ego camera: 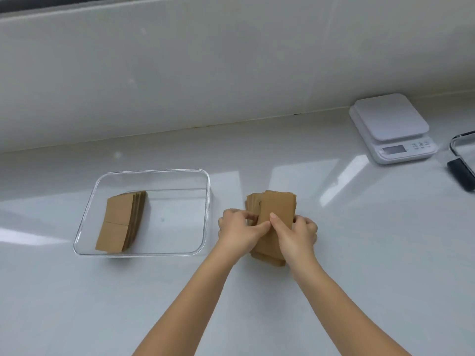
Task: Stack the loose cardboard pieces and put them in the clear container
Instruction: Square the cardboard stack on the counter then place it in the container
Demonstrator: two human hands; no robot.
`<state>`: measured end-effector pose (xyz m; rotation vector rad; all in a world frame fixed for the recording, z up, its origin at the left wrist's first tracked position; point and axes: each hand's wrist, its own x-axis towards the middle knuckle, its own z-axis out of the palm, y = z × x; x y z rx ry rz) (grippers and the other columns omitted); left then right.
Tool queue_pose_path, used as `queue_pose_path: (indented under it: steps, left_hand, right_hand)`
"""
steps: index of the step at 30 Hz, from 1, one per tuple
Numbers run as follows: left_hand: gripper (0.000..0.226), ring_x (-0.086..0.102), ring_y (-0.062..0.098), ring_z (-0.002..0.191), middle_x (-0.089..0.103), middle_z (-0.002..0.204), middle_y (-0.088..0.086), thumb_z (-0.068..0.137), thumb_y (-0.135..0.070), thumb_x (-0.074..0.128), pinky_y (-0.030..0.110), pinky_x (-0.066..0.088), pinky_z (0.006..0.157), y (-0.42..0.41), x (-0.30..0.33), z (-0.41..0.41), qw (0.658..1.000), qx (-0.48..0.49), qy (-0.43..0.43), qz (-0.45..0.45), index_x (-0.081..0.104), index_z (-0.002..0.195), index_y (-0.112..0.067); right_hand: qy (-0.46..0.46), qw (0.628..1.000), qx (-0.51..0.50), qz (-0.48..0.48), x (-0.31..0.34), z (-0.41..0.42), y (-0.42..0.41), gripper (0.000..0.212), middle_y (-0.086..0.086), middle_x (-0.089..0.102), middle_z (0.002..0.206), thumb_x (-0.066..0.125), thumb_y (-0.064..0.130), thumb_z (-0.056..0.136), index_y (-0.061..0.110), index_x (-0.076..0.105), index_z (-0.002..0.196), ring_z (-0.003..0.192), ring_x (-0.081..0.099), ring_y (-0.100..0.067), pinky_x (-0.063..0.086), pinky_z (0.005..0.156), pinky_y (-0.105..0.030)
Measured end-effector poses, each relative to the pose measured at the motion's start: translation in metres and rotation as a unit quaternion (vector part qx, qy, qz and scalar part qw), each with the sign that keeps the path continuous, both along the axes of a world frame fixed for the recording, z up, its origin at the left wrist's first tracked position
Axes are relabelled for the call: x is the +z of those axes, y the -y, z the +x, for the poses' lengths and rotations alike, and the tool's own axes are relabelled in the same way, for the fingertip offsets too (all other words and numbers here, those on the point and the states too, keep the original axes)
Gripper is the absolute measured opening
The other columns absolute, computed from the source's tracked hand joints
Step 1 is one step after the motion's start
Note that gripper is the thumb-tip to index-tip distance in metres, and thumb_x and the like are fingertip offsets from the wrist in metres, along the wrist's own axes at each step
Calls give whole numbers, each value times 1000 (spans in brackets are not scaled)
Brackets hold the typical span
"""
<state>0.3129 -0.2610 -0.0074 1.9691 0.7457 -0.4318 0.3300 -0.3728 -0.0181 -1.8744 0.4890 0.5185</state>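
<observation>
Glossy white worktop (334,253). Clear rectangular container (205,214) holds one brown cardboard stack (118,222). Loose brown cardboard pieces (279,209) just right of container, both hands grasping: left hand (237,231), right hand (298,233). Better square edges first, then lift whole.

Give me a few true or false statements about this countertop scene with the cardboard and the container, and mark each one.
1. Both hands, left hand and right hand, hold the cardboard stack outside the container. True.
2. The clear container is empty. False: a fanned pile of cardboard pieces already lies in its left part.
3. A white kitchen scale sits on the counter at the far right. True.
4. The held stack rests on the scale. False: it is on the counter, right of the container.
</observation>
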Motion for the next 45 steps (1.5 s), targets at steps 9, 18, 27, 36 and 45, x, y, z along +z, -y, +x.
queue_pose_path:
  steps: [9,18,27,36,45]
  left_hand:
    - [61,57,14,101,52,118,2,75,-25,75,18,46,68,1,-6,-3,976,140,20,-168,44,126,-15]
    - [113,57,28,116,50,135,16,43,-19,83,40,46,101,-4,-6,-13,927,224,-32,-299,27,138,3]
    - [57,69,18,94,71,106,7,53,-23,82,32,57,81,-11,15,-41,961,39,-5,-273,65,106,-9]
    - [76,65,18,99,66,112,0,57,-6,80,36,58,81,-50,73,-106,969,-79,126,-198,51,124,-29]
    - [85,62,7,108,65,117,-7,58,-3,83,28,55,79,-117,69,-199,967,-40,190,-162,44,128,-33]
  right_hand:
    - [-11,996,14,90,5,9,2,30,-3,61,105,66,30,83,19,45,102,93,62,-22,54,84,-42]
    - [-62,991,-7,118,8,2,10,89,-6,55,119,80,30,70,30,22,138,100,63,-27,56,85,-48]
    - [-151,948,33,279,27,-25,29,53,-16,75,93,78,24,59,2,67,105,81,72,-27,61,65,-37]
    - [37,952,232,197,83,-74,-4,71,-1,73,101,85,12,54,27,52,114,92,71,-19,59,73,-38]
    - [261,865,426,-40,115,-142,-76,53,13,67,85,76,36,53,36,52,99,80,63,-8,53,66,-26]
